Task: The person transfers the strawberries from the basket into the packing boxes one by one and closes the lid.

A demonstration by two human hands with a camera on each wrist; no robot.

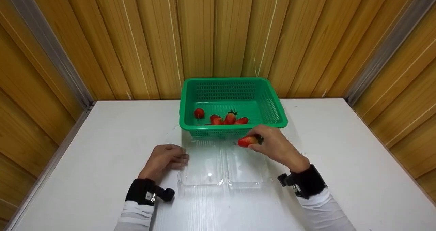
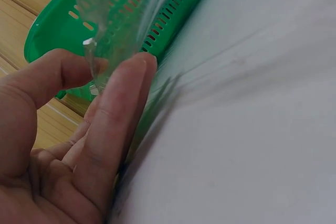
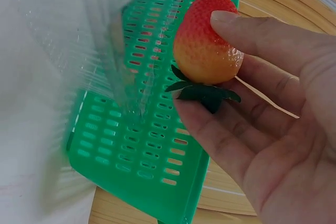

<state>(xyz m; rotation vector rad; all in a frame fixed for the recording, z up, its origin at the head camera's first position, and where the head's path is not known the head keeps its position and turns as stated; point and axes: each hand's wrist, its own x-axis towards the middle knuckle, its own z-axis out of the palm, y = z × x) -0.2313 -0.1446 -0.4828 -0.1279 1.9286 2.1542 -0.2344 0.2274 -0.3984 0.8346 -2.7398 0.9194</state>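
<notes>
A red strawberry (image 1: 248,141) with green leaves is pinched between the thumb and fingers of my right hand (image 1: 277,145), above the right part of a clear plastic clamshell box (image 1: 204,169). In the right wrist view the strawberry (image 3: 207,40) shows a paler end near its leaves. The box lies open on the table, its two halves side by side. At its left edge, my left hand (image 1: 167,159) holds the rim; the left wrist view shows thumb and finger on the clear plastic edge (image 2: 90,51). Several more strawberries (image 1: 230,118) lie in a green basket (image 1: 233,127) behind the box.
The basket stands at the back of the white table (image 1: 112,149), near the wood-patterned wall panels (image 1: 228,30). Similar panels rise at left and right. A black wrist camera (image 1: 165,194) sits beside the left wrist, another (image 1: 286,180) beside the right.
</notes>
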